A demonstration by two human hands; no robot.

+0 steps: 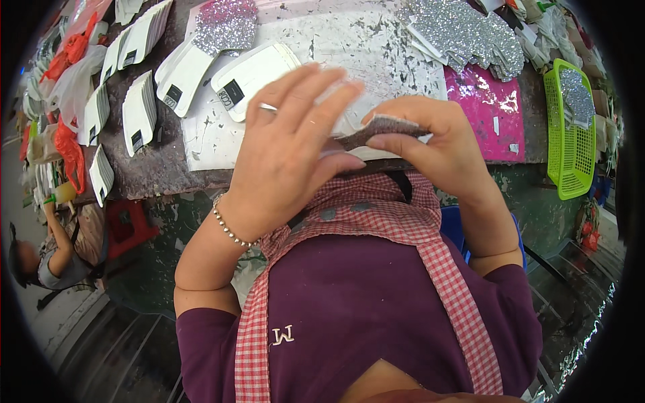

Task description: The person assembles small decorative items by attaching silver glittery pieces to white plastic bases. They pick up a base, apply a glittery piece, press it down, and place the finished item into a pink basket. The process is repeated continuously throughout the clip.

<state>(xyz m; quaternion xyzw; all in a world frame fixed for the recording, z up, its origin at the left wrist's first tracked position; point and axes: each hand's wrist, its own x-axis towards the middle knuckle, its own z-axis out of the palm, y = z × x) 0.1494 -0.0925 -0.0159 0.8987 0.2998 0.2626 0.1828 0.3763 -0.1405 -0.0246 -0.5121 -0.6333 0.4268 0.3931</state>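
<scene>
Right hand [437, 138] is pinching a curved, grey-brown, fabric-like strip [395, 125]; left hand [285, 144] is sitting half-open by its end, contact unclear. Silver glitter-coated sheets [470, 33] are lying beyond.

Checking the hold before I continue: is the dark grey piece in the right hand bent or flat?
Bent: the dark grey piece curves down from the right hand toward the left, its edge visibly bowed.
</scene>
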